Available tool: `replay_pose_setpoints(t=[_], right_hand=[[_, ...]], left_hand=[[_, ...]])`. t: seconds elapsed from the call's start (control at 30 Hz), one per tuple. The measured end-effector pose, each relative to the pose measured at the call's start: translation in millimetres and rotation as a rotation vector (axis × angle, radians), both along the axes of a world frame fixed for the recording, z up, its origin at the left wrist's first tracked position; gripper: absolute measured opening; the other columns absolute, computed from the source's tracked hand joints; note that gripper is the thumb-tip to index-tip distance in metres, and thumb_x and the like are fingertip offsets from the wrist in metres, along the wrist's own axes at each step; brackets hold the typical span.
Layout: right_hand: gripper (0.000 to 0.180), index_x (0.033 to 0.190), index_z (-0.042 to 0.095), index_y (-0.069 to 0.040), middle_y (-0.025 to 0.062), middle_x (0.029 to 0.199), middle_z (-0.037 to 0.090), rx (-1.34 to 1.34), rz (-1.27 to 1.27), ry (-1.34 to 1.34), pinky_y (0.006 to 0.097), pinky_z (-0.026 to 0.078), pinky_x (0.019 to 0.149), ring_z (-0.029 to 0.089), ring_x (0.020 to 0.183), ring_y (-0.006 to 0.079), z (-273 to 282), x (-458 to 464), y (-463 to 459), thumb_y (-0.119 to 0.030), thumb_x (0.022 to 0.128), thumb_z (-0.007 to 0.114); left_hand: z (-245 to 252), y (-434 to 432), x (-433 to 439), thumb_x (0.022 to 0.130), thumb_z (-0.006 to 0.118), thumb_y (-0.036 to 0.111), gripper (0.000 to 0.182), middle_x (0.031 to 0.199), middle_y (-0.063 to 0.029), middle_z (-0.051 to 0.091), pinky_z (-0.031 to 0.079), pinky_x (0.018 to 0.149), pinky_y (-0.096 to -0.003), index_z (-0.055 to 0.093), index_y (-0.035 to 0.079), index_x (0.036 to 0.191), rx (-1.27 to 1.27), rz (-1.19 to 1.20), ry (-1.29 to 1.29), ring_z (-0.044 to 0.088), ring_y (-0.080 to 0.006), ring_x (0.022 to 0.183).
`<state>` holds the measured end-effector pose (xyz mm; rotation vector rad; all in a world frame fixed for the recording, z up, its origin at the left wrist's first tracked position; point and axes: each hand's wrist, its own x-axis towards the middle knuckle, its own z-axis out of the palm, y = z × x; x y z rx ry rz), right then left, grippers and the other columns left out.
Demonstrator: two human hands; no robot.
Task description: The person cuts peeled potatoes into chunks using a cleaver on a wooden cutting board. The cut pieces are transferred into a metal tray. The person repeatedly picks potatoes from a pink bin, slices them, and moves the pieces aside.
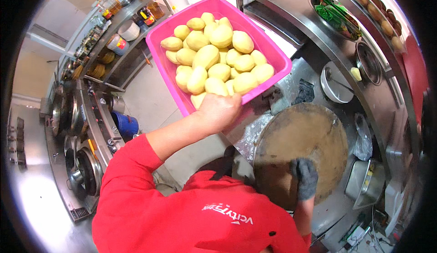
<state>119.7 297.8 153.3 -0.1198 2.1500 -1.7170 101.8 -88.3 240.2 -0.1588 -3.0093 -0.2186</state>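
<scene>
My left hand [220, 113] grips the near rim of a pink plastic tub [275, 53] full of peeled potatoes [205, 56]. The tub is partly over the steel counter's corner and partly over the floor; whether it touches the counter cannot be told. My right hand [305, 178], in a dark grey glove and slightly blurred, is over the lower right part of a large round wooden chopping block [300, 130]. The fingers look curled, and nothing can be made out in them. A dark crumpled cloth [304, 92] lies behind the block.
At the right stand a white bowl [336, 82] with a ladle, a clear plastic bag [362, 138] and a steel pan [365, 184]. A steel shelf [327, 44] runs above them. Stoves with a wok [87, 172] are at the left, beside a blue bucket [126, 125] on the floor.
</scene>
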Motion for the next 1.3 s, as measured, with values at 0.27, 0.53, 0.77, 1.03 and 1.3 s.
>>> replay_pose_setpoints(t=[0.27, 0.53, 0.77, 1.03, 1.3], right_hand=[[0.067, 0.139, 0.053, -0.005, 0.0182, 0.136, 0.058, 0.338, 0.466, 0.559, 0.0385, 0.048, 0.103, 0.058, 0.125, 0.0293, 123.8, -144.6, -218.8, -0.034, 0.083, 0.076], [0.106, 0.149, 0.042, -0.013, 0.0219, 0.136, 0.054, 1.019, 1.023, 0.442, 0.0422, 0.05, 0.101, 0.06, 0.119, 0.0382, 117.1, -203.4, -310.9, -0.042, 0.058, 0.087], [0.098, 0.145, 0.046, -0.016, 0.0181, 0.121, 0.063, 0.709, 0.963, 0.243, 0.0389, 0.053, 0.095, 0.064, 0.112, 0.0328, 107.9, -196.4, -298.8, -0.029, 0.057, 0.089], [0.064, 0.127, 0.057, -0.003, 0.0102, 0.117, 0.064, -0.158, 0.602, -0.143, 0.0334, 0.052, 0.094, 0.06, 0.11, 0.019, 124.1, -184.0, -277.7, -0.022, 0.073, 0.088], [0.047, 0.113, 0.067, -0.002, 0.0094, 0.105, 0.069, -0.139, 0.617, -0.101, 0.0331, 0.053, 0.086, 0.063, 0.099, 0.0197, 123.9, -147.9, -280.0, -0.025, 0.077, 0.085]], left_hand=[[45.3, -103.9, -54.9, 0.079, 0.082, 0.045, 0.079, 0.119, -0.0246, 0.056, 0.053, 0.087, -0.0472, 0.048, 0.006, 0.139, 0.127, 0.039, -0.214, 0.063, -0.0429, 0.101], [23.7, -121.9, -72.9, 0.064, 0.087, 0.06, 0.108, 0.158, -0.0311, 0.02, 0.044, 0.108, -0.0482, 0.043, 0.009, 0.148, 0.061, -0.17, -0.499, 0.051, -0.0513, 0.126], [23.7, -128.6, -81.2, 0.061, 0.089, 0.058, 0.122, 0.157, -0.0336, 0.021, 0.042, 0.111, -0.0449, 0.03, 0.003, 0.153, 0.201, -0.117, -0.505, 0.046, -0.0497, 0.132], [16.2, -148.3, -101.2, 0.058, 0.09, 0.061, 0.13, 0.148, -0.0333, 0.033, 0.042, 0.112, -0.0435, 0.026, -0.003, 0.152, 0.234, -0.147, -0.553, 0.047, -0.0458, 0.132], [33.7, -150.8, -120.8, 0.055, 0.094, 0.055, 0.122, 0.139, -0.0301, 0.041, 0.047, 0.106, -0.0439, 0.034, -0.002, 0.145, 0.205, -0.115, -0.636, 0.054, -0.0445, 0.124]])
